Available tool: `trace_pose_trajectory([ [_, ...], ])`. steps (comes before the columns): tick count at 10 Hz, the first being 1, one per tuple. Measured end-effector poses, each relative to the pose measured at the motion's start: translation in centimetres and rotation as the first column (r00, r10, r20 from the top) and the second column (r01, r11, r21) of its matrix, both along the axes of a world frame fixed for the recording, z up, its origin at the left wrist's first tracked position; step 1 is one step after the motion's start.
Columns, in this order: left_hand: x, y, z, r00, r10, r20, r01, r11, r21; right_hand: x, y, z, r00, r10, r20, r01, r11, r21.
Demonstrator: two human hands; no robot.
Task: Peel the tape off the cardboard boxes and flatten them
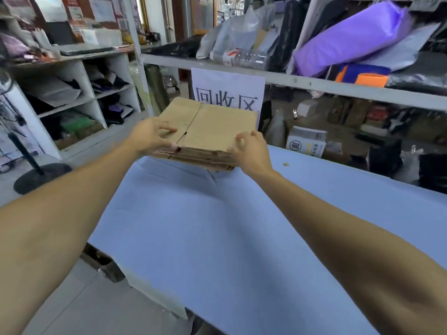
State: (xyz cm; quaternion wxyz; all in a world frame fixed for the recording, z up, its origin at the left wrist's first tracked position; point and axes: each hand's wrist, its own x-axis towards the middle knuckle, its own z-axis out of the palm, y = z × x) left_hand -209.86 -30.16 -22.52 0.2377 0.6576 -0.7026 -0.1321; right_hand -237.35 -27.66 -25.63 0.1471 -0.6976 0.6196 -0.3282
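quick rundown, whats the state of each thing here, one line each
stack of brown flattened cardboard boxes: folded flat, piled at the table's far end
left hand: fingers grip the stack's left side
right hand: fingers grip its right corner
clear plastic bottle: lying on its side on the shelf

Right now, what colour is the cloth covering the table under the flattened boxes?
Plain light blue, no pattern: the table cloth shows best in the head view.

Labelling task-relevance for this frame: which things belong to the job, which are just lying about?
Job: stack of flattened brown cardboard boxes; left hand; right hand; blue-covered table.
Lying about: clear plastic bottle; purple plastic bags; white paper sign.
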Motion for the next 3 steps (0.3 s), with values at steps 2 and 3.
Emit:
trace_pose_trajectory([
  [2,1.5,-4.1,-5.8,0.985,-0.080,0.152,0.059,0.989,0.138,0.7,-4.0,-5.4,0.937,0.138,-0.322,-0.097,0.986,0.139],
  [3,1.1,-3.4,-6.4,0.954,-0.104,0.281,0.078,0.992,0.103,0.3,-3.5,-4.7,0.923,0.179,-0.339,-0.131,0.979,0.159],
])
